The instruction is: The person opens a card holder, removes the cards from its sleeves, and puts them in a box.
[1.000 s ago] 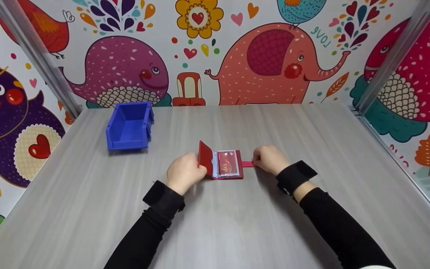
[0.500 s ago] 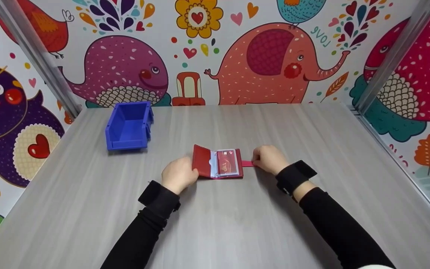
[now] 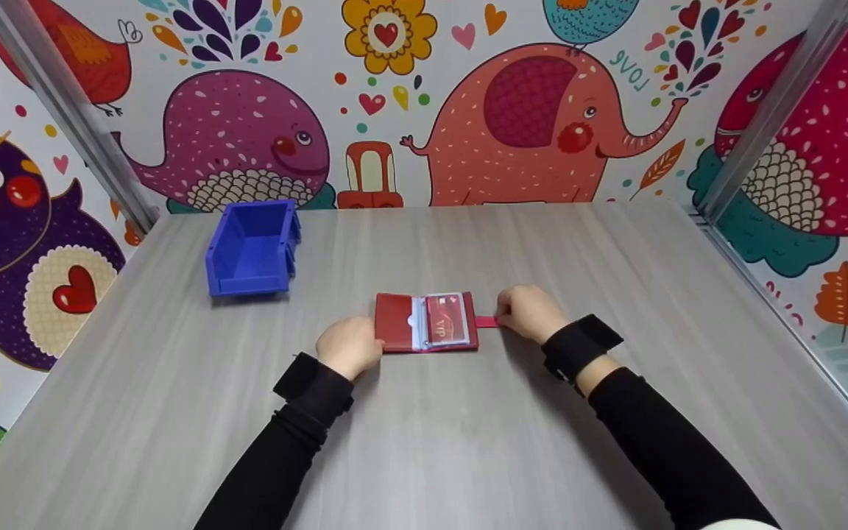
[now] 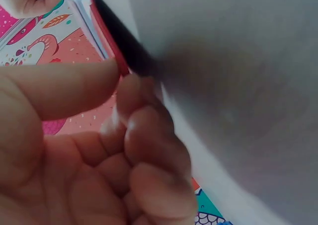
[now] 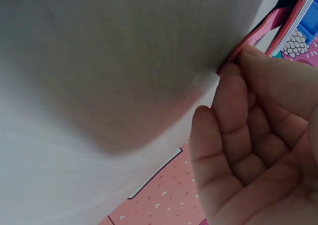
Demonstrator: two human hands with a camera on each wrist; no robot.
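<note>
A small red card holder (image 3: 396, 324) lies opened out on the table, its left cover nearly flat. Behind a clear sleeve on its right side shows a red card (image 3: 446, 321) with gold lettering. My left hand (image 3: 349, 347) pinches the edge of the left cover between thumb and forefinger; the left wrist view shows that red edge (image 4: 107, 31) close up. On the other side, my right hand (image 3: 533, 314) pinches the end of a pink strap (image 3: 486, 322) that sticks out from the holder. The strap (image 5: 263, 29) also appears between thumb and fingertip in the right wrist view.
A blue plastic bin (image 3: 251, 250) stands at the back left of the grey wood-grain table (image 3: 424, 456). Walls printed with cartoon animals (image 3: 520, 125) and metal posts (image 3: 63, 110) bound the table at the back and sides.
The left cover has swung from raised to nearly flat on the left, and my left hand has moved left and slightly down with it. My right hand has stayed on the strap.
</note>
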